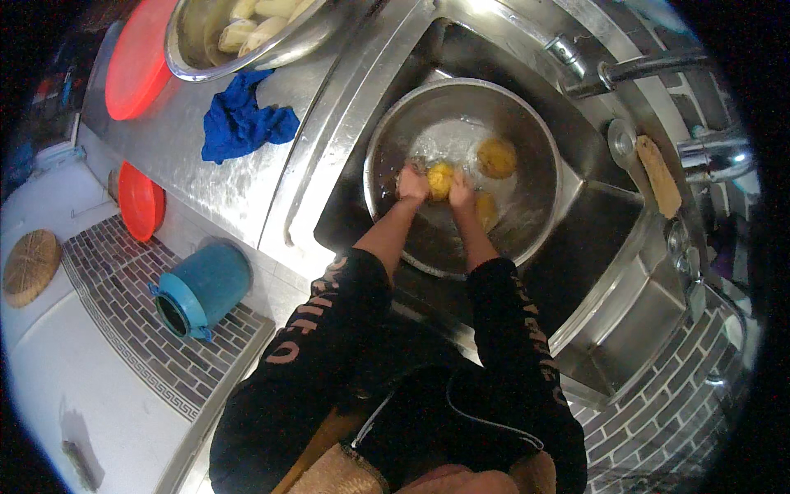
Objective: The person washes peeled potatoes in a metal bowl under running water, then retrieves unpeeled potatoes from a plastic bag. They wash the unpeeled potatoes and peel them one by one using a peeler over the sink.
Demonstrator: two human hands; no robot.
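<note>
A large round metal basin [557, 185] holding water sits in the steel sink. Inside it, my left hand [412, 183] and my right hand [461, 190] hold a yellow round fruit or vegetable [439, 181] between them. Its exact kind is hard to tell. Water is disturbed and splashing around my left hand. Beyond my right hand lies a second, browner yellow piece [496, 157] in the water. A third piece [486, 211] is partly covered by my right wrist.
Left of the sink, a steel counter [179, 160] bears a blue cloth [250, 117], a red basin [139, 68] and a metal bowl [191, 71] of pale peeled vegetables [262, 34]. A faucet [648, 65] reaches in from the right. A blue can [207, 287] lies on the floor.
</note>
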